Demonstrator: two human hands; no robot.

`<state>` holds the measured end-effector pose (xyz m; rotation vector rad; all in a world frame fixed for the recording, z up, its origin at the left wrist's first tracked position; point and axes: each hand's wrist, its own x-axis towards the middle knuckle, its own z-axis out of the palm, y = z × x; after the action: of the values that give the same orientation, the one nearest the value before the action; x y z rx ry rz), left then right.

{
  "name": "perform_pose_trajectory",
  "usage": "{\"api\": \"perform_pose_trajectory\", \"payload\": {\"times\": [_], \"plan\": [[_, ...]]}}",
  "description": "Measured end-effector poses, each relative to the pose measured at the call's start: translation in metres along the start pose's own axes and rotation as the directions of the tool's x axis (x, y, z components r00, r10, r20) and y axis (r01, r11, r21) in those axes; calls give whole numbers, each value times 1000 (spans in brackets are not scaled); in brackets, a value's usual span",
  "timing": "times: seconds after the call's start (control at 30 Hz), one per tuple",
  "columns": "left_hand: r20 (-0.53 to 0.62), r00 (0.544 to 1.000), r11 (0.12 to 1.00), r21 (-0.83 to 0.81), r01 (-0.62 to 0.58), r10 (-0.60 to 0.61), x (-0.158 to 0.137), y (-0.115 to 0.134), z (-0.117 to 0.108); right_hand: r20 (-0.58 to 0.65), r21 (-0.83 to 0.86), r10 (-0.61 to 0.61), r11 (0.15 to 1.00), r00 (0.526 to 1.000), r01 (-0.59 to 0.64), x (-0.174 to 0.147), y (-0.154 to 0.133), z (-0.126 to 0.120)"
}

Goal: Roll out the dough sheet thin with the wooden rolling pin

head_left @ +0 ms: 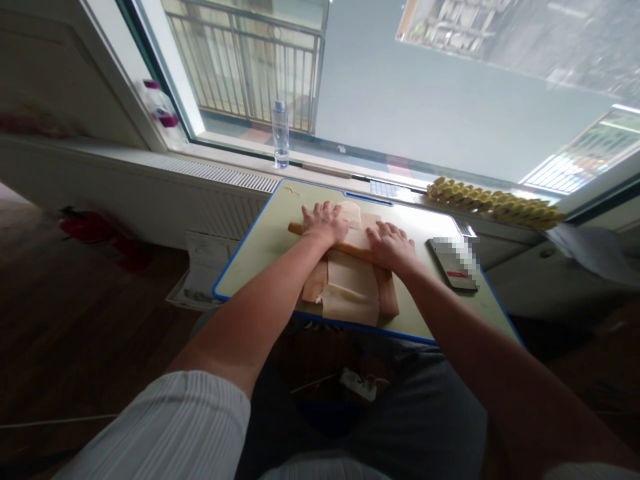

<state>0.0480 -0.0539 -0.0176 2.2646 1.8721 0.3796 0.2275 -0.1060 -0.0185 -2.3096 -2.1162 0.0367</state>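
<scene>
A wooden rolling pin (356, 251) lies across a thin pale sheet of dough (350, 280). Under the dough is a wooden board (388, 297), and the sheet's near end hangs over the board's front edge. My left hand (326, 223) rests palm down on the pin's left part, fingers spread forward. On the right part, my right hand (393, 243) presses down likewise, its fingers stretched out over the dough's far side. The pin's left end sticks out beyond my left hand; its right end is hidden under my right hand.
The board sits on a small blue-edged table (255, 250). A phone (453, 267) lies at the right. On the sill stand a clear water bottle (281, 137) and a yellow ridged tray-like stack (493, 203). A power strip (359, 384) is on the floor below.
</scene>
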Motion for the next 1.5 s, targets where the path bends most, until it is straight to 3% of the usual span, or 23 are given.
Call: {"api": "perform_pose_trajectory", "payload": {"times": [0.13,0.33,0.47,1.0,1.2,1.37,1.5], "plan": [[-9,1000,1000,-13,0,0,-20,-4,-1,-36,165,46,986,998,-39,-24,-9,-2],[-39,999,1000,21,-7,8,-49,-10,1,-105,92,17,996,994,-7,-58,-20,1],[-70,997,1000,19,-10,11,-55,-11,3,-108,95,24,995,994,-14,-65,-23,2],[-1,999,999,36,33,-33,3,5,1,-22,211,80,975,997,-74,-3,-4,-2],[-58,998,999,34,37,-35,24,12,4,-89,160,90,984,992,-74,21,4,-1],[-109,993,999,3,35,-35,42,16,7,-304,102,66,994,951,-36,36,4,-3],[-107,994,999,13,33,-31,57,18,10,-345,89,58,996,937,-28,47,5,-6]]}}
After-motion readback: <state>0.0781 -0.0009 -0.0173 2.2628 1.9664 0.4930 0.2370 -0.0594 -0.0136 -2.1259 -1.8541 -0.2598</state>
